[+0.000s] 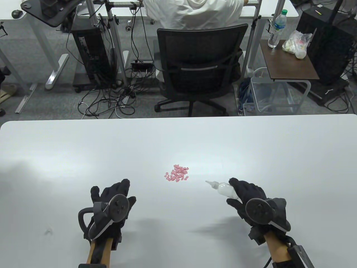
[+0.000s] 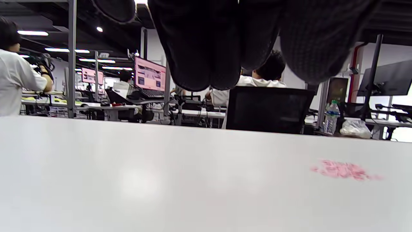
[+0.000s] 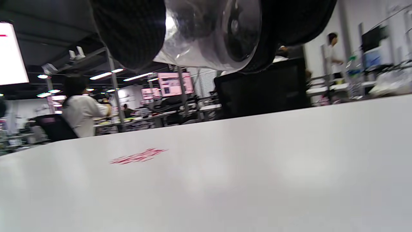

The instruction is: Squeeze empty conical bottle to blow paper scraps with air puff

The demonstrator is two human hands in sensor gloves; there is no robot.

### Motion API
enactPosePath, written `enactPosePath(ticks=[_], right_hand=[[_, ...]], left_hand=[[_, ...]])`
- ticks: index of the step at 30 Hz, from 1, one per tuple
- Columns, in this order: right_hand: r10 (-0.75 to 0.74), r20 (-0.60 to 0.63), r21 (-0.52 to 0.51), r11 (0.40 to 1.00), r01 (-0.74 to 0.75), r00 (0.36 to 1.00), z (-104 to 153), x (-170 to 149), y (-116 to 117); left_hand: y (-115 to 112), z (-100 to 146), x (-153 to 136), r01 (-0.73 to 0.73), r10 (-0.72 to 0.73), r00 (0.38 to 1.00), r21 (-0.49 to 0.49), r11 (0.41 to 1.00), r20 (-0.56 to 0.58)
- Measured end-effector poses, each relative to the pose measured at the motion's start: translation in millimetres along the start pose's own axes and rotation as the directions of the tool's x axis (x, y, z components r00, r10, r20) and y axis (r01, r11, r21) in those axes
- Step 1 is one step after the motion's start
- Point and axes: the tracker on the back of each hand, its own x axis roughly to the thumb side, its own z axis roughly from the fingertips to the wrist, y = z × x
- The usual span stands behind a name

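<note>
A small heap of pink paper scraps (image 1: 177, 173) lies on the white table (image 1: 83, 156) near its middle; it also shows in the left wrist view (image 2: 342, 170) and the right wrist view (image 3: 138, 156). My right hand (image 1: 248, 196) grips a clear conical bottle (image 1: 224, 189), lifted off the table, its nozzle pointing left toward the scraps from a short distance. In the right wrist view the bottle (image 3: 206, 35) sits between my gloved fingers (image 3: 128, 32). My left hand (image 1: 114, 199) holds nothing, fingers stretched forward, left of and nearer than the scraps.
Beyond the table's far edge stand a black office chair (image 1: 199, 67), a computer tower (image 1: 89, 53) with floor cables, and a side table (image 1: 287, 60) with a water bottle and a plastic bag.
</note>
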Motion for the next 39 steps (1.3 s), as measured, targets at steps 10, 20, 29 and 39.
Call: enactPosePath(ticks=[10, 20, 29, 39], right_hand=[[0.453, -0.003, 0.17, 0.879, -0.446, 0.891, -57.8, 8.0, 27.6], [0.579, 0.116, 0.135, 0.796, -0.591, 0.807, -73.5, 11.8, 56.8], [0.521, 0.119, 0.104, 0.84, -0.533, 0.845, -91.7, 6.7, 63.0], [0.526, 0.137, 0.093, 0.837, -0.54, 0.839, -96.0, 8.0, 69.6]], left_hand=[[-14.9, 3.8, -20.9, -0.037, 0.038, 0.999, -0.044, 0.998, 0.017], [-13.1, 3.3, -16.8, -0.007, 0.009, 0.999, -0.034, 0.999, 0.048], [-12.8, 2.8, -17.3, -0.003, 0.004, 0.999, -0.027, 1.0, 0.047], [-11.5, 2.8, -17.0, 0.008, -0.007, 0.999, -0.028, 1.0, 0.049]])
